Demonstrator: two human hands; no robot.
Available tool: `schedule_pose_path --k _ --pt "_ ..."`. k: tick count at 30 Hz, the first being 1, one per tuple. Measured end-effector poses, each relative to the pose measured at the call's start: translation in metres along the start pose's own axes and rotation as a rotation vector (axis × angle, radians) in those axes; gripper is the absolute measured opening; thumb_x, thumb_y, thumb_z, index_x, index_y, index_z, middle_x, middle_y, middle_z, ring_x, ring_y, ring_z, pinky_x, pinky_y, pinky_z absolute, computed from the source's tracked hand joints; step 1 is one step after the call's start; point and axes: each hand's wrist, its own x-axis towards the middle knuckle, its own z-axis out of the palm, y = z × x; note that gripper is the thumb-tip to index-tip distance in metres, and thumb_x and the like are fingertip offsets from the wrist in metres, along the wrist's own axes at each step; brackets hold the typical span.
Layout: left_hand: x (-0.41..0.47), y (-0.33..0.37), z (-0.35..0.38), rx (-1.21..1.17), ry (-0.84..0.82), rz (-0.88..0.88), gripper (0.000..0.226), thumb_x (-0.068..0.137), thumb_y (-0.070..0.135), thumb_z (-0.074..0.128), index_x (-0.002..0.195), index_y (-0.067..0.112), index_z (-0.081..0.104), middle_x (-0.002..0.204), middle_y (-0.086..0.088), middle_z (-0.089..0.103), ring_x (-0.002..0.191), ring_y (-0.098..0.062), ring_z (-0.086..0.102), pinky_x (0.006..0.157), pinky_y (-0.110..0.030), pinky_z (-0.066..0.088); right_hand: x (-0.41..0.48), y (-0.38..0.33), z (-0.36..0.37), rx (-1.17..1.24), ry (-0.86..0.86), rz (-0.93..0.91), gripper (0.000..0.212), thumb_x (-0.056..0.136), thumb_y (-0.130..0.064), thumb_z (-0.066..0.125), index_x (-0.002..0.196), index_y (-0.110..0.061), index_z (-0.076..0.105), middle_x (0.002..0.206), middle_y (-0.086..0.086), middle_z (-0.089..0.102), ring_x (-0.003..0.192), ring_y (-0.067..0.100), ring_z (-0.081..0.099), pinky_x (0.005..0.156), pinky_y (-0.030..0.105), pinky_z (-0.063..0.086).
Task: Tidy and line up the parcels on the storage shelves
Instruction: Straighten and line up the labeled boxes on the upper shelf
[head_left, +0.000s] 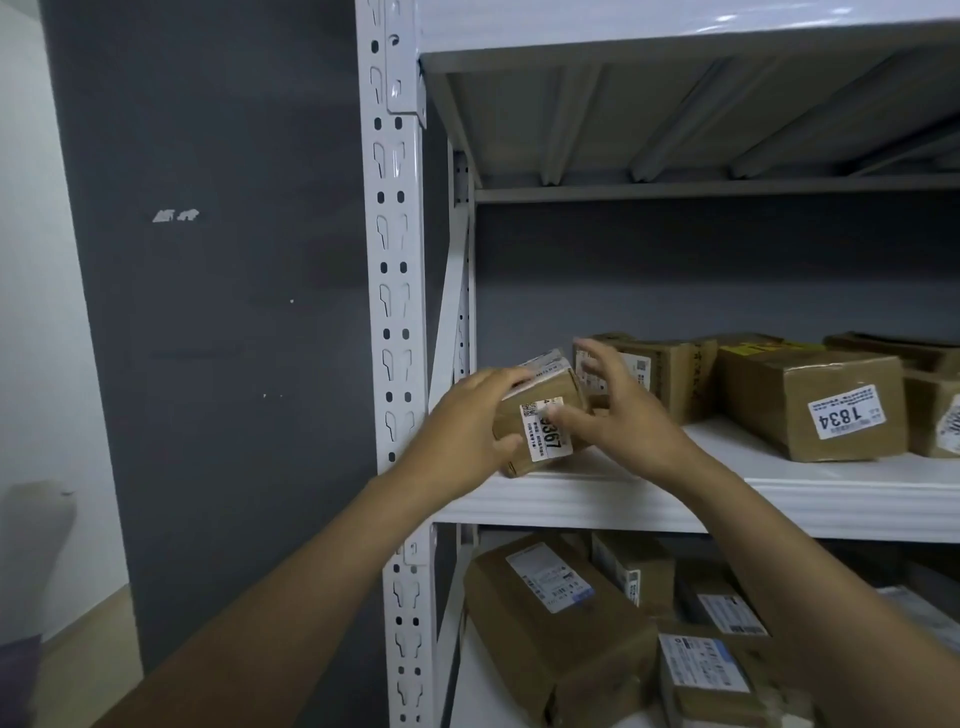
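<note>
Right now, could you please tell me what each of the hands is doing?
Left hand: holding the small box by its left end.
Right hand: open, fingers spread, thumb against the box.

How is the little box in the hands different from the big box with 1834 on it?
The small box is much smaller than the 1834 box. The small box is tilted and gripped by the left hand; the 1834 box lies flat on the shelf, untouched. The small box's label number runs sideways; the 1834 box's number is upside down. Both are brown cardboard with white labels.
</note>
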Motion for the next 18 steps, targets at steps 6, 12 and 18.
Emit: schedule_pose_path --k 6,12,18 --pt "-0.003 -0.011 -0.027 0.452 -0.065 0.172 0.064 0.085 0.03 0.069 0.142 0.029 0.04 0.135 0.007 0.054 0.126 -0.013 0.045 0.115 -0.035 0.023 0.003 0.004 0.014 -0.229 -0.059 -0.076 0.054 0.085 -0.036 0.07 0.133 -0.035 0.047 0.136 -0.006 0.047 0.113 0.012 0.052 0.091 0.027 0.047" --pt "-0.006 -0.023 -0.049 0.82 -0.17 0.202 0.066 0.084 0.044 0.065 0.143 0.029 0.039 0.14 0.007 0.052 0.14 -0.012 0.029 0.114 -0.042 -0.017 0.012 -0.008 0.04 -0.038 -0.134 -0.121 0.044 0.087 -0.022 0.07 0.127 -0.029 0.052 0.119 -0.013 0.056 0.105 0.002 0.057 0.075 0.007 0.047" --pt "-0.001 -0.012 -0.05 0.74 -0.178 0.142 0.058 0.088 0.047 0.059 0.142 0.033 0.04 0.134 0.01 0.056 0.132 -0.01 0.04 0.114 -0.047 -0.015 0.02 -0.007 0.031 -0.105 -0.225 -0.125 0.052 0.089 -0.028 0.067 0.137 -0.031 0.046 0.13 -0.011 0.055 0.113 0.003 0.053 0.087 0.014 0.043"
